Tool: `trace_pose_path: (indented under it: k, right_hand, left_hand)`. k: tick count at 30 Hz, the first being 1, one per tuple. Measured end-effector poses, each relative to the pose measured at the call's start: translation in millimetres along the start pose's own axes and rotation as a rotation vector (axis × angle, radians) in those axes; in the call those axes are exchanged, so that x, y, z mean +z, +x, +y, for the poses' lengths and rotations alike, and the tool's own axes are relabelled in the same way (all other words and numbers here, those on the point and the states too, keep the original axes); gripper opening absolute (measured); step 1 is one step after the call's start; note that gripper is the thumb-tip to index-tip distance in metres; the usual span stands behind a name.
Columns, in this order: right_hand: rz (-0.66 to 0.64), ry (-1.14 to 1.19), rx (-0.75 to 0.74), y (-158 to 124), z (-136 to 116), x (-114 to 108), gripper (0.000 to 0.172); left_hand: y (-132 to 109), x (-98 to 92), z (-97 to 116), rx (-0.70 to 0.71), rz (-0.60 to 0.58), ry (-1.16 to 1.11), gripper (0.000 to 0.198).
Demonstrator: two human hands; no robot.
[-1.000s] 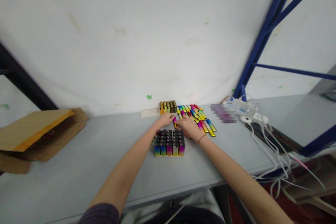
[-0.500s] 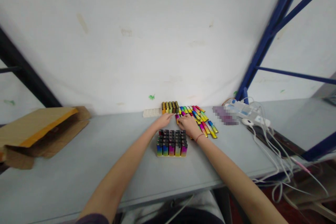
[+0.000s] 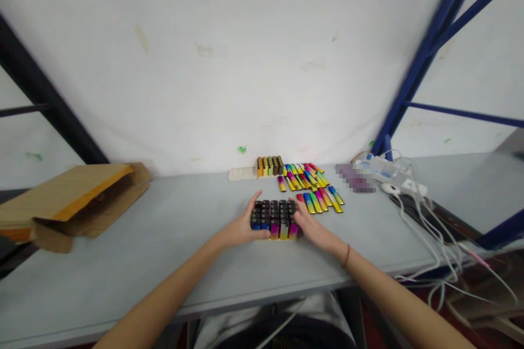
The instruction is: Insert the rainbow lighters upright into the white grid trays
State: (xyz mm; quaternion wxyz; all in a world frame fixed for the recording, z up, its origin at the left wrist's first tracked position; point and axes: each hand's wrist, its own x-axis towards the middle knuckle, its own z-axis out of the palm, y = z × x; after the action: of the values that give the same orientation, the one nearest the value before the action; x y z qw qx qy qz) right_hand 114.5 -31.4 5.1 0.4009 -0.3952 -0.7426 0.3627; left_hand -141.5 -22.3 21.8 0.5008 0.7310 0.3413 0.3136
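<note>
A block of upright lighters (image 3: 274,221) in rows, black tops with blue, purple and yellow bodies, stands on the table in front of me. My left hand (image 3: 245,224) wraps its left side, the thumb across the front row. Against its right side presses my right hand (image 3: 310,224), fingers closed along the edge. Beyond the block lie loose shiny coloured metal sleeves (image 3: 317,201) in rough rows, and one purple and yellow sleeve (image 3: 282,184) lies a little apart. By the wall stands a second block of yellowish and brown upright lighters (image 3: 269,167).
A white grid tray (image 3: 241,174) lies by the wall. On the left is an open cardboard box (image 3: 77,196). To the right are a blurred purple patch (image 3: 355,178), a power strip (image 3: 382,168), tangled white cables (image 3: 429,229) and a blue metal frame (image 3: 413,71).
Both hands have come back from the loose sleeves at the rear to the two sides of the front lighter block. The purple sleeve under my right hand now lies free.
</note>
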Motion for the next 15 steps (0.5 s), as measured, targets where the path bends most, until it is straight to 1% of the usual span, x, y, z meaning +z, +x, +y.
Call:
trace_pose_path:
  k: [2, 3, 4, 7, 9, 12, 15]
  right_hand:
    - [-0.016, -0.040, -0.073, -10.5, -7.4, 8.9, 0.086]
    - [-0.009, -0.053, -0.086, -12.9, -11.4, 12.2, 0.095]
    - [-0.001, -0.057, -0.090, -14.0, -14.8, 14.5, 0.099]
    - [0.008, -0.025, -0.076, -15.4, -18.6, 16.3, 0.100]
    - [0.021, 0.015, -0.054, -19.3, -16.2, 14.4, 0.101]
    - [0.082, 0.079, -0.019, -30.4, -12.3, 8.1, 0.100]
    - [0.129, 0.157, -0.007, -38.9, -12.3, -3.1, 0.091]
  left_hand:
    - [-2.6, 11.9, -0.7, 0.016, 0.079, 0.064, 0.138]
    - [-3.1, 16.6, -1.4, 0.021, 0.121, 0.086, 0.133]
    - [-3.5, 20.6, -1.9, 0.023, 0.159, 0.097, 0.127]
    - [-6.1, 30.3, 0.6, 0.017, 0.248, 0.067, 0.114]
    - [-8.3, 37.0, 7.3, 0.005, 0.277, 0.024, 0.108]
    - [-6.8, 48.2, 22.8, -0.015, 0.246, -0.038, 0.104]
    - [8.2, 59.5, 37.6, 0.012, 0.196, -0.082, 0.102]
